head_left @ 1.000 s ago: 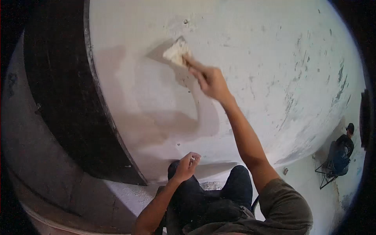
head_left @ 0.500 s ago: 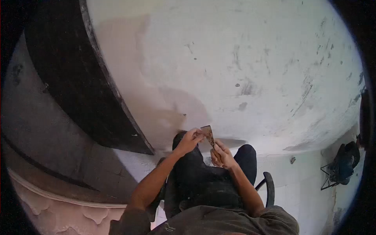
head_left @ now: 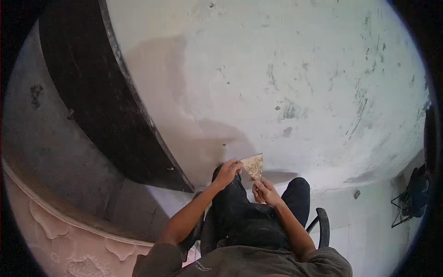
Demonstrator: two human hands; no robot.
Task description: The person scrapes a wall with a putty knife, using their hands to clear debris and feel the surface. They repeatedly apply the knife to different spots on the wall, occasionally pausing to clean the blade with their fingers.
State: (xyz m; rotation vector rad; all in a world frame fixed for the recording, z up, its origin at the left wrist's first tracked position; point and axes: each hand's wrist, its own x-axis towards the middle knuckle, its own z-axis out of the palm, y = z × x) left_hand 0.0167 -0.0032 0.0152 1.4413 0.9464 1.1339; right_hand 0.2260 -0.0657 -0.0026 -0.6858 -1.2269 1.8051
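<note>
The right hand (head_left: 266,191) is closed around the handle of a putty knife (head_left: 254,166), fingers curled tight and pressed together, holding it upright just above the knees. Its wide blade points up and is caked with pale, crumbly filler. The left hand (head_left: 228,171) meets the blade at its left corner, thumb and fingertips pinching that edge. Both hands sit close to the foot of the white wall (head_left: 304,69), which is scuffed with dark flecks and carries a greyer smoothed patch (head_left: 184,115). A dark panel (head_left: 92,101) borders the wall on the left. The person sits in dark trousers (head_left: 240,212); a black chair arm (head_left: 323,221) shows beside the right leg.
</note>
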